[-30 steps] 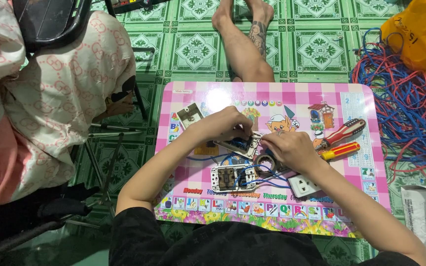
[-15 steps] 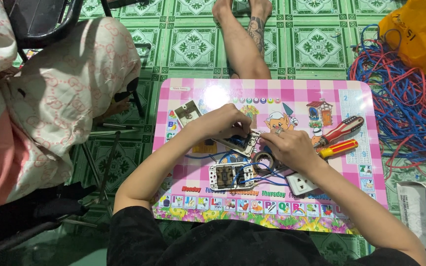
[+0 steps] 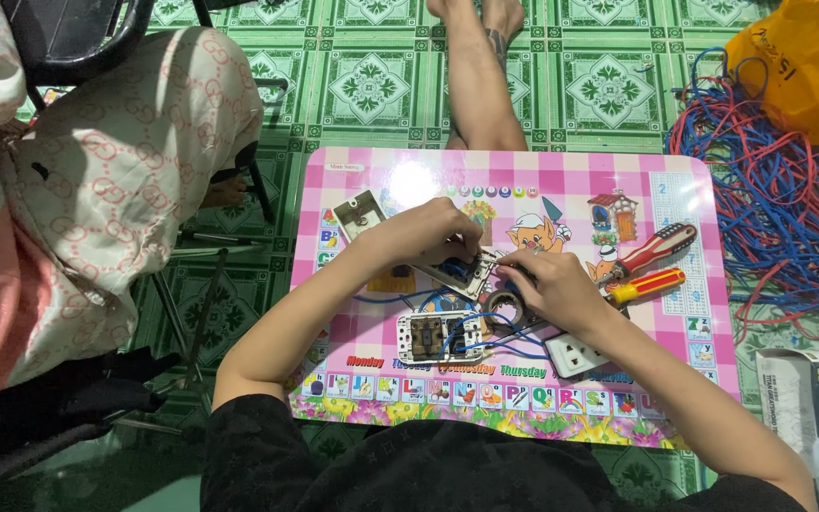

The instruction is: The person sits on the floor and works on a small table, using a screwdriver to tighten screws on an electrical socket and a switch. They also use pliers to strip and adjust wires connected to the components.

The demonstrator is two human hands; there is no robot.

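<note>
A small switch plate (image 3: 466,273) is pinched in the left hand (image 3: 424,232), just as half a second back; nothing has shifted, so the work is held at one spot. The right hand (image 3: 552,284) is curled against the plate's edge, its grasp hidden. Beside it lies a tape roll (image 3: 502,305) on the pink table (image 3: 675,379).

Screwdrivers (image 3: 651,265) lie on the table (image 3: 675,180), wires (image 3: 779,218) right of it
</note>
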